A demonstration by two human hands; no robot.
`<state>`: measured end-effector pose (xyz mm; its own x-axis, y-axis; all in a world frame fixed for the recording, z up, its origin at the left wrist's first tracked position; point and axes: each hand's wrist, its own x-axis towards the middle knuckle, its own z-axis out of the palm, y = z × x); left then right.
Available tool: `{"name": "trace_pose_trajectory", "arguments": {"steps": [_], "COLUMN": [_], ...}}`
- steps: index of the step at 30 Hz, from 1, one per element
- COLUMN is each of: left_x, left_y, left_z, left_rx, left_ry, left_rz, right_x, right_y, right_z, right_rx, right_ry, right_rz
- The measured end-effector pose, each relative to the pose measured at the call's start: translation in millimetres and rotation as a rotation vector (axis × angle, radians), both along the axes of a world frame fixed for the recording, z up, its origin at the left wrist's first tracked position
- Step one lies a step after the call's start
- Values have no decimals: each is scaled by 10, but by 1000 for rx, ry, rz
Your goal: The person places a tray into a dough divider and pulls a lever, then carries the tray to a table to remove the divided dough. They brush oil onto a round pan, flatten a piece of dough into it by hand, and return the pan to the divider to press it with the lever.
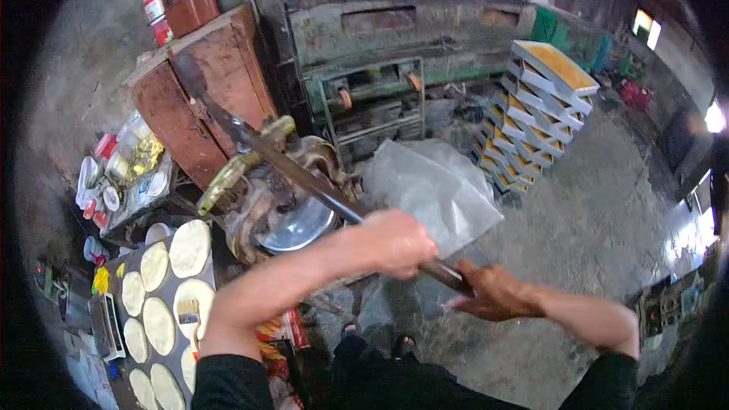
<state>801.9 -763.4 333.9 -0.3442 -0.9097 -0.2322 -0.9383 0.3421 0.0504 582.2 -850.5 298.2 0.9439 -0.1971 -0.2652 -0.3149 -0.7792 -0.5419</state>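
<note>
Over the bowl (pixel 305 226), a pole (pixel 317 187) is gripped by the fingers of the left hand (pixel 396 243); whether its near end is grasped by the right hand (pixel 497 293) cannot be told. Steady holding seems needed next.

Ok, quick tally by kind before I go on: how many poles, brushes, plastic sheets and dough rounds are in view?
Pole: 1
Brush: 1
Plastic sheet: 1
Dough rounds: 9, one partly hidden by the arm
Total: 12
</note>
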Motion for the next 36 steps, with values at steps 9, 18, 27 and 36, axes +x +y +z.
{"name": "trace_pose_trajectory", "arguments": {"steps": [9,18,27,36], "left_x": [-116,1589,561,54], "left_y": [-153,995,206,-40], "left_z": [-701,-280,-301,-1215], "left_rx": [-19,-1286,-558,-61], "left_ry": [-8,165,113,-85], "left_rz": [-30,645,41,11], "right_x": [51,-25,13,189], "right_y": [-259,54,-188,-185], "right_z": [-1131,-882,-804,-1928], "right_rx": [-188,-181,-68,33], "right_ry": [-398,-315,-150,-367], "right_rz": [73,-106,32,40]}}
